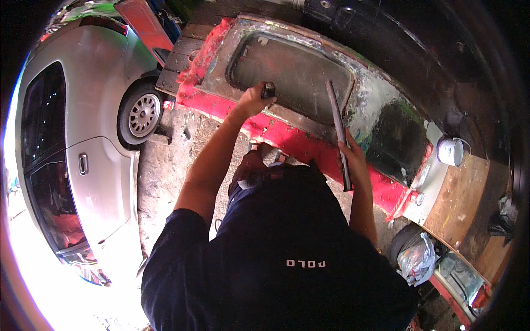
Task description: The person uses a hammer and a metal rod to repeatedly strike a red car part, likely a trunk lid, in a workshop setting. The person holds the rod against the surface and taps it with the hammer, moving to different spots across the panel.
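- A worker in a dark shirt (276,226) is at 6 o'clock, facing 12 o'clock.
- The right hand (355,160) is toward 3 o'clock. Its fingers are bent in around a long grey bar (335,113), with no wide gap.
- The bar is thin and straight. One end points just left of 12 o'clock, out over the dark pane (292,69). The other end points just right of 6 o'clock, past the hand. I can't tell if the bar touches the pane.
- The left hand (255,100) is near 12 o'clock. It is closed in a fist around a short dark tool (269,88). The round end pokes out of the fist; the rest is hidden, so I can't tell which way it runs.
- Under both hands is a big old panel (367,91) with patchy paint. It lies toward 1 o'clock, its long side going from 10 to 4 o'clock.
- A red cloth (326,149) sticks out from under the panel, on the worker's side.
- A silver car (96,165) is at 9 o'clock.
- A small white bucket (451,151) is at 3 o'clock, and a plastic bag (417,259) is at 4.
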{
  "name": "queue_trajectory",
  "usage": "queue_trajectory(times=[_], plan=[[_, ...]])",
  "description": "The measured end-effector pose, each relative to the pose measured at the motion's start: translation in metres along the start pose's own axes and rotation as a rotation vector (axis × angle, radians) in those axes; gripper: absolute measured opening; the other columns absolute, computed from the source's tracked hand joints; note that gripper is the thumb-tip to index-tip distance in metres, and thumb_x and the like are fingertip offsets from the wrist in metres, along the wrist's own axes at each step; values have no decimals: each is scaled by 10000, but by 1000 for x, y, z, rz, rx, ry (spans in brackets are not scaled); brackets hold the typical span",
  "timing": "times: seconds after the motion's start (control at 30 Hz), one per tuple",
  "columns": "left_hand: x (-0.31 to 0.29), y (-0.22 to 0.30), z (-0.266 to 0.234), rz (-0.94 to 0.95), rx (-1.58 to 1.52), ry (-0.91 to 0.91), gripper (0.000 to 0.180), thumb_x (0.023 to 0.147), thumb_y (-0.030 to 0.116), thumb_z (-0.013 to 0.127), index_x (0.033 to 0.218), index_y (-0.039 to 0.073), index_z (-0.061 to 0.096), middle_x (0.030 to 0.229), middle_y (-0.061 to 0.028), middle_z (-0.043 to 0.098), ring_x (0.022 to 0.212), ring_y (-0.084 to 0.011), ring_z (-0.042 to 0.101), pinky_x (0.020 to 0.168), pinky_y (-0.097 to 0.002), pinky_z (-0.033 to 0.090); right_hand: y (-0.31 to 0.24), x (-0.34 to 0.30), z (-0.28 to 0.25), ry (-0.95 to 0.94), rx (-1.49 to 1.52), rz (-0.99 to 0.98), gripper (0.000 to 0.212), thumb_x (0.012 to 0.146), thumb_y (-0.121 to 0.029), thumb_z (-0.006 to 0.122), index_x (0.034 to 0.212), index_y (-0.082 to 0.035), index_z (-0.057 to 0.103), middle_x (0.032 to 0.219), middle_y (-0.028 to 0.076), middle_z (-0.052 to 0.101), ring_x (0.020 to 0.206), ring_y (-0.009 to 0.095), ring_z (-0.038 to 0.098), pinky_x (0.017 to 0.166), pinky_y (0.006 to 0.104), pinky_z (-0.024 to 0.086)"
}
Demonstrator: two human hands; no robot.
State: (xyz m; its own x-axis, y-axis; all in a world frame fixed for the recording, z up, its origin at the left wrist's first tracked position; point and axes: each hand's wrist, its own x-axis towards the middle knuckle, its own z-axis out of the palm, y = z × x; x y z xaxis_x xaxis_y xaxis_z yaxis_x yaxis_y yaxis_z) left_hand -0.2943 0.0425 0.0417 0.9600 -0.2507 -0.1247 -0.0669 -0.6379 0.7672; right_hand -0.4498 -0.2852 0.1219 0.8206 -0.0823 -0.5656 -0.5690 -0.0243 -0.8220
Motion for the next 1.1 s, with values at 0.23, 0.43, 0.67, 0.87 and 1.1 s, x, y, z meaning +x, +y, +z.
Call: queue_trajectory(times=[0.23, 0.43, 0.67, 0.87, 1.1], plan=[[2, 0, 0, -11, 5, -19, 535, 791, 309, 758, 1213, 49, 556, 991, -188, 686, 960, -313, 674, 820, -409, 505, 4, 9, 1, 1, 4, -20, 691, 901, -243, 669, 1503, -155, 341, 680, -37, 508, 509, 76, 462, 458, 243, 397], [5, -6, -4, 66, -9, -85, 569, 807, 343, 749, 1246, 57, 525, 1072, -207, 665, 1017, -328, 651, 850, -429, 494, -10, 5, 8, -8, 24, 39, 684, 894, -245, 681, 1496, -180, 361, 697, -24, 532, 518, 79, 479, 465, 246, 406], [5, -1, -7, 118, -7, -178, 526, 813, 314, 744, 1205, 42, 524, 1077, -208, 649, 1003, -345, 643, 867, -431, 486, -17, 11, 14, -63, -182, -111, 666, 912, -205, 658, 1501, -171, 348, 708, -9, 537, 538, 80, 490, 486, 253, 417], [11, 0, -8, 140, 7, -237, 502, 823, 275, 733, 1211, 33, 527, 1068, -219, 648, 1006, -353, 638, 863, -431, 484, -49, 11, 38, -20, -397, -326, 613, 942, -185, 600, 1499, -196, 343, 884, 111, 657, 787, 208, 635, 718, 334, 500], [5, -4, -6, 162, 53, -279, 552, 789, 200, 733, 1260, 8, 515, 1146, -255, 610, 1099, -391, 590, 924, -425, 468, -27, 15, 51, -197, -793, -321, 585, 952, -189, 551, 1495, -231, 338, 1222, 262, 603, 1102, 388, 617, 930, 409, 467]])
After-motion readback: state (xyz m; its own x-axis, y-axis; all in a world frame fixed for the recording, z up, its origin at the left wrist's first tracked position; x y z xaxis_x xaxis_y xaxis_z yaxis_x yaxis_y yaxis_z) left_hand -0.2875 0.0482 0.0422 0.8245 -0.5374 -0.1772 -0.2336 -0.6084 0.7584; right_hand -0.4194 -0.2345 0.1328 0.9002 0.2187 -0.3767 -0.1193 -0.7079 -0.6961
